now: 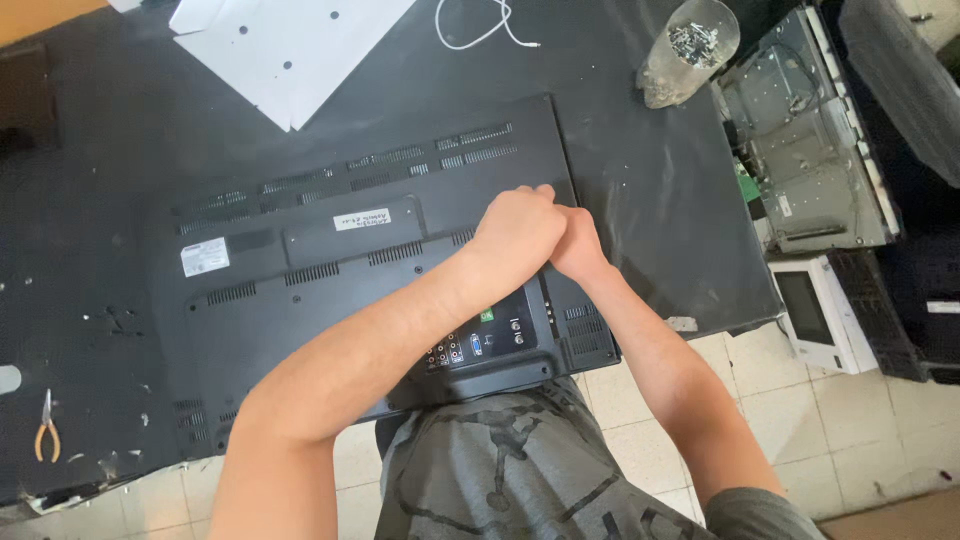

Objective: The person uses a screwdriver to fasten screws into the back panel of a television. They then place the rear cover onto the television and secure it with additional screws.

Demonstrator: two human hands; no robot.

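Black television back cover [330, 260] beneath both fists, left hand [515, 228] closed, right hand [577, 240] closed, fingers curled at its edge

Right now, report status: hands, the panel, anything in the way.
Left hand and right hand pressed together at right edge of black TV back panel. What fingers grip: hidden. Nothing blocking; pliers far left.

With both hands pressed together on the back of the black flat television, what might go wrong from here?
1. The black plastic television back cover overhangs the dark table's near edge, so pushing may slide or tip it.
2. The left hand and right hand are clasped tightly; a slip could pinch fingers.
3. The clear plastic cup of screws could be knocked over.
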